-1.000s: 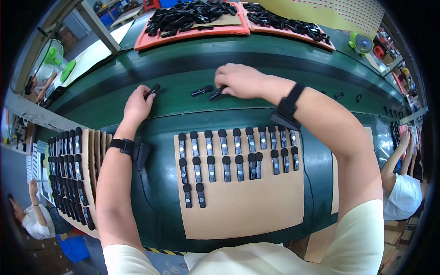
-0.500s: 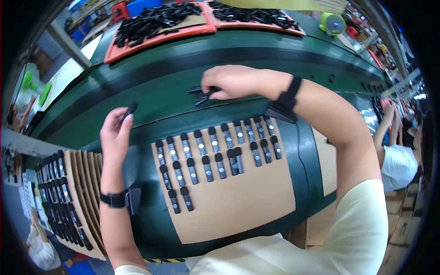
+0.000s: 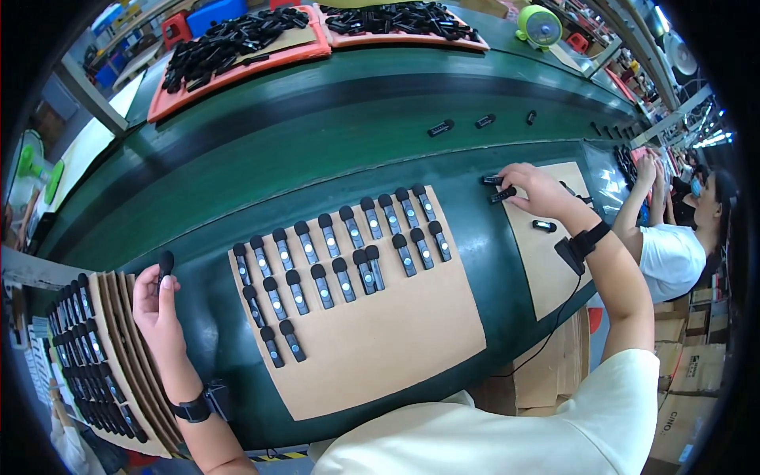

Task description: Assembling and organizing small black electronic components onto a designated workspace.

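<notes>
My left hand (image 3: 157, 305) is closed on a small black microphone with a foam tip (image 3: 165, 264), above the green surface left of the middle cardboard sheet (image 3: 380, 348). Rows of similar grey-black microphones (image 3: 327, 233) lie on that sheet, two of them side by side and touching. At the right, my right hand (image 3: 542, 190) pinches a small black microphone (image 3: 502, 195) by the far-left corner of a second cardboard sheet (image 3: 546, 269). Another black microphone (image 3: 492, 180) is just beyond its fingertips; whether they touch it I cannot tell. A microphone (image 3: 544, 226) lies on this sheet near my wrist.
Across the green conveyor belt stand two red trays (image 3: 237, 83) heaped with black parts. Several loose microphones (image 3: 441, 127) lie on the belt. Stacked cardboard sheets with microphones (image 3: 103, 348) stand at left. A green fan (image 3: 540, 27) is far right; a co-worker (image 3: 673, 253) sits at right.
My right hand has moved right, from black pieces over the belt to the right-hand cardboard sheet. My left hand, still holding its microphone, is lower and nearer me. The view has shifted rightward.
</notes>
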### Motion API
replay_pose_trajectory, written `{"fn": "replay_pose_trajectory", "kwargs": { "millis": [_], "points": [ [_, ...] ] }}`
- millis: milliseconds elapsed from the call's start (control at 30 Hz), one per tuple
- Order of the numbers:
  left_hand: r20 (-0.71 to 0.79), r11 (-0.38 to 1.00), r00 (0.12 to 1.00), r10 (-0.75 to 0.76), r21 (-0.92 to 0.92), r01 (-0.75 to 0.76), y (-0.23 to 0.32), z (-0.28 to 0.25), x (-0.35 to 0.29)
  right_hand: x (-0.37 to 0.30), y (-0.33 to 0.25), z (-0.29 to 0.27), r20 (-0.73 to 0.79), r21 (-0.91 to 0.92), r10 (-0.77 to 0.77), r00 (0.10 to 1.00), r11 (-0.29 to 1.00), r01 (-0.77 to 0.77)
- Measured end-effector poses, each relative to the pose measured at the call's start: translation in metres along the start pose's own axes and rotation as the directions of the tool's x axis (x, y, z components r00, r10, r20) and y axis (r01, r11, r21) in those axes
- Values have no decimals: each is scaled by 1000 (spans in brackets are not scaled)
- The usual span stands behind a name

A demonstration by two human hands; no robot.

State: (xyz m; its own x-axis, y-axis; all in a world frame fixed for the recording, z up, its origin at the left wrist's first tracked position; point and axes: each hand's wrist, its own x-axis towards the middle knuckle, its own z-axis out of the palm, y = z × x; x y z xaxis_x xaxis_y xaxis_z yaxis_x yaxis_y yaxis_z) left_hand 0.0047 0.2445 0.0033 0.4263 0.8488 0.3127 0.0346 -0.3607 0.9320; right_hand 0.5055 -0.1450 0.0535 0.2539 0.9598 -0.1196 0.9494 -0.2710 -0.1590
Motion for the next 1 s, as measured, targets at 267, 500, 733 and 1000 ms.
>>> {"fn": "replay_pose_trajectory", "kwargs": {
  "millis": [267, 500, 733, 1000],
  "points": [
    [-53, 994, 995, -89, 57, 92, 19, -13, -54, 95, -22, 5, -225, 16, -64, 972, 997, 69],
    [-24, 988, 994, -111, 103, 113, 36, 6, -104, 168, 14, 33, -233, -107, 0, 972, 994, -26],
    [87, 994, 996, -28, 112, 18, 62, 28, -133, 106, -83, 18, -225, 488, 108, 968, 872, 17],
    [335, 945, 906, 259, 108, -310, 91, 65, -148, -21, -238, 37, -263, 852, -41, 964, 458, 252]
  ]
}}
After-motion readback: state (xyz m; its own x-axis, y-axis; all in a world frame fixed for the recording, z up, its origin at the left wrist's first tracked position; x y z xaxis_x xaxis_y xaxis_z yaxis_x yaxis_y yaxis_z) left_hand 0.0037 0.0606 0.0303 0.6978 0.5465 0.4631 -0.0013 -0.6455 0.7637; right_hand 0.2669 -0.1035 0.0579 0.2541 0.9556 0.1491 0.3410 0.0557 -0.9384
